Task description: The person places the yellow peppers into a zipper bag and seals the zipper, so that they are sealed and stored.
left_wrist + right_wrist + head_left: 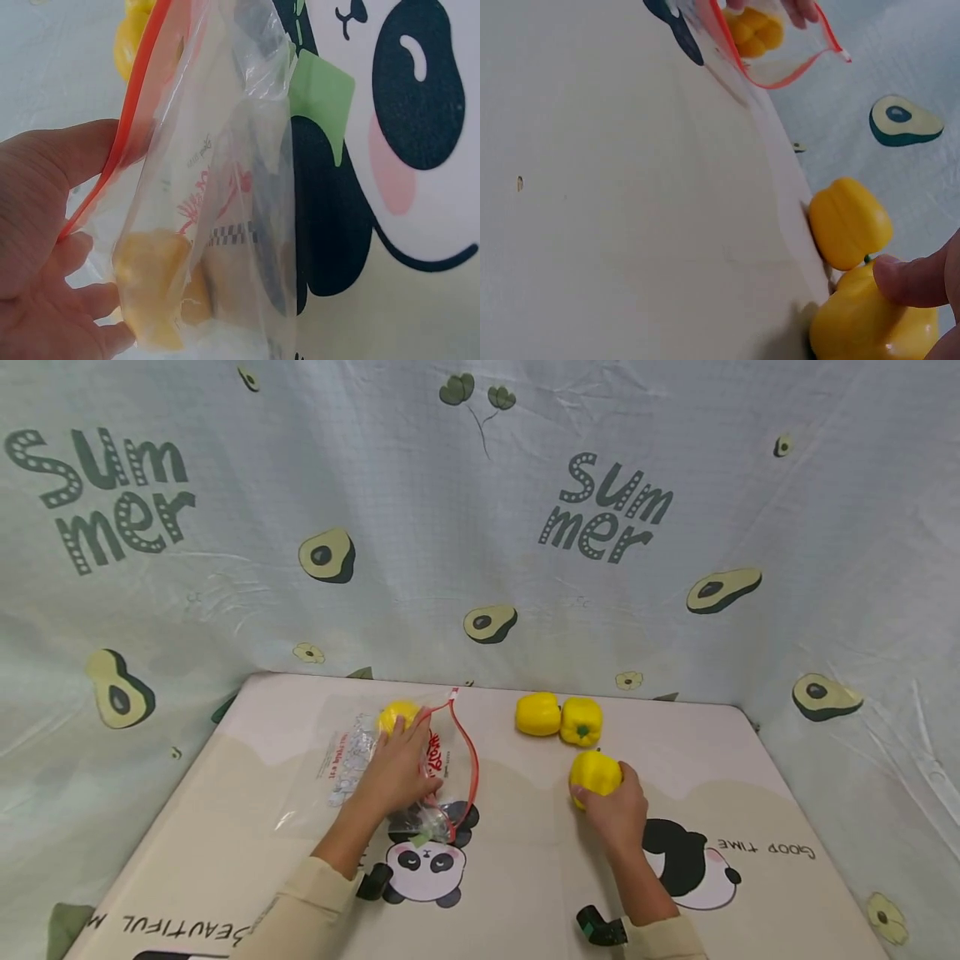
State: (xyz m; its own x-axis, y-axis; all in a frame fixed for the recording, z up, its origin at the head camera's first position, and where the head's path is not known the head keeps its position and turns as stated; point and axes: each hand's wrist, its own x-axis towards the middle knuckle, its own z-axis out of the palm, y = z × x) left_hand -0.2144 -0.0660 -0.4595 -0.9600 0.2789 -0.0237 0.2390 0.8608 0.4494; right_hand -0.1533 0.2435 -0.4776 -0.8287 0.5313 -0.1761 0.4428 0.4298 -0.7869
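A clear plastic zip bag (457,739) with a red-edged mouth and red print lies on the left of the table, a yellow bell pepper (397,714) inside it. My left hand (401,768) is at the bag's mouth, thumb and fingers spread apart. In the left wrist view the thumb touches the red edge, and the bagged pepper (154,289) shows beside the fingertips. My right hand (621,810) grips another yellow bell pepper (595,774) to the right of the bag. Its thumb (911,279) presses on that pepper's side in the right wrist view.
Two more yellow bell peppers, one lying on its side (537,714) and one with its green stem facing me (582,722), sit together near the table's back edge. A printed curtain (405,493) hangs behind. The pale tabletop (517,893) carries panda and dog pictures.
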